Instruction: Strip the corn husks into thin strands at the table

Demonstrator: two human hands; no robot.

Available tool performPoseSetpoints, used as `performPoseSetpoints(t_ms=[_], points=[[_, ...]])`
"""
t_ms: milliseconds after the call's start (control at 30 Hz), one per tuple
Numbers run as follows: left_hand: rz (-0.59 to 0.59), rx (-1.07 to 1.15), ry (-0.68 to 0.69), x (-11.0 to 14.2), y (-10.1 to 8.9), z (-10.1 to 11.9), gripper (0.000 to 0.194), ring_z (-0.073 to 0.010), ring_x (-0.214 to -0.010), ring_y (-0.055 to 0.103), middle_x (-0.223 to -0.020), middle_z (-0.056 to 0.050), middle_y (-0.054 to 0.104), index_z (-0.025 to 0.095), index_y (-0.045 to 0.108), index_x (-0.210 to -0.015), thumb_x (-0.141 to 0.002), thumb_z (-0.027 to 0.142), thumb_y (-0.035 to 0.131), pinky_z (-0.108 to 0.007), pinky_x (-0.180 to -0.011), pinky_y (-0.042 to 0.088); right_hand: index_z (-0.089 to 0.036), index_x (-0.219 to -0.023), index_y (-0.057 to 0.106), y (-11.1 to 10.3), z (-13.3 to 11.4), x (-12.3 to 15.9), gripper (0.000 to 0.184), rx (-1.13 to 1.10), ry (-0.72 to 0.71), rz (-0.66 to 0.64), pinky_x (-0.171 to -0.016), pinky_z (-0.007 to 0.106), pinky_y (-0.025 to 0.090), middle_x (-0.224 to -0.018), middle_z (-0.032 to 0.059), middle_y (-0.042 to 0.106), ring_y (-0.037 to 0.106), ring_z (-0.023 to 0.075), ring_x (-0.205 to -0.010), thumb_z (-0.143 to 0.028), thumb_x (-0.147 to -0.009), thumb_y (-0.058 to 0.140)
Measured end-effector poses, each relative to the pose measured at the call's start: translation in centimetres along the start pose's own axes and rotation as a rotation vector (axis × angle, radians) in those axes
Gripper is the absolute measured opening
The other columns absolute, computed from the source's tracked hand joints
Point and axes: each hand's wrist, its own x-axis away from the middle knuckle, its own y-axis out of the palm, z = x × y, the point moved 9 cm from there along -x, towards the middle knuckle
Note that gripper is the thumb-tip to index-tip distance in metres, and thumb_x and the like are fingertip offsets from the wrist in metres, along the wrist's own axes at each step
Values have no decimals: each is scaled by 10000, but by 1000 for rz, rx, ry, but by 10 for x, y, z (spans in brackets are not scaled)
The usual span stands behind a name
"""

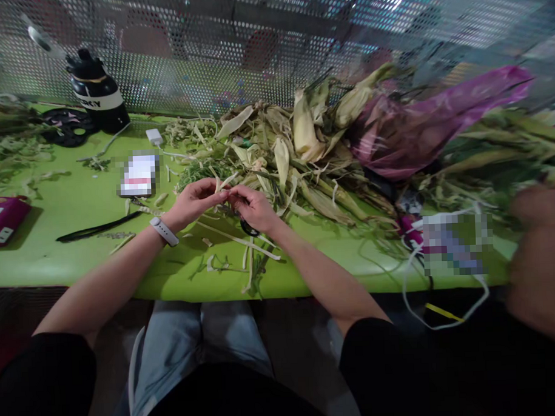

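Observation:
My left hand and my right hand meet over the front middle of the green table. Between the fingertips of my left hand, pale corn husk strips stick up. My right fingers are pinched together against the left fingertips; what lies between them is hidden. Just below my right hand shows part of a dark round object. Long pale strips and green scraps lie under and in front of my hands. Behind them spreads a large heap of corn husks.
A black bottle stands at the back left, near a phone and a white charger. A magenta box sits at the left edge. A purple plastic bag lies on the husks. Another person's arm is at the right.

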Motion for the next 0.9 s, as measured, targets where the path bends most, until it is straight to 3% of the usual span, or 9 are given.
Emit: performPoseSetpoints(t_ms=[167,367,467,667,767,900], points=[[30,174,17,0,0,2,319,-115,-754,641,-840,-24,699,151,691,-862,-657,343,841,-257,-763,514,-211,-867,554,2,12,1,345,-109,145,-2,-509,252,374,-592,-52,484,417,92,-466,-554,-895,522],[-54,217,-71,1,8,0,417,-117,-664,661,-745,-18,709,155,680,-997,-669,359,837,-256,-684,543,-218,-894,545,11,27,0,443,-309,249,-52,-431,240,328,-571,-56,426,363,86,-453,-653,-819,567],[21,177,-21,3,5,5,402,-111,-622,653,-696,-14,702,138,684,-931,-650,376,844,-240,-646,540,-214,-918,561,13,27,-1,442,-341,245,-70,-439,235,341,-610,-48,455,377,81,-470,-645,-821,574],[203,113,68,6,-4,9,360,-115,-569,642,-612,7,670,145,654,-827,-631,371,855,-248,-619,544,-207,-788,514,17,22,-3,456,-365,224,-81,-452,223,345,-578,-62,414,383,75,-480,-656,-801,597],[147,170,-5,5,-1,3,375,-115,-601,658,-649,5,684,151,649,-877,-644,364,850,-252,-655,563,-213,-806,505,17,31,-3,494,-393,271,-46,-434,220,326,-562,-70,410,362,71,-456,-696,-764,607],[-21,349,-216,6,12,-10,355,-141,-689,696,-778,-29,721,170,660,-996,-766,425,750,-296,-703,596,-217,-858,508,21,44,-1,459,-423,335,-37,-430,214,313,-609,-66,436,346,64,-457,-642,-755,647]])
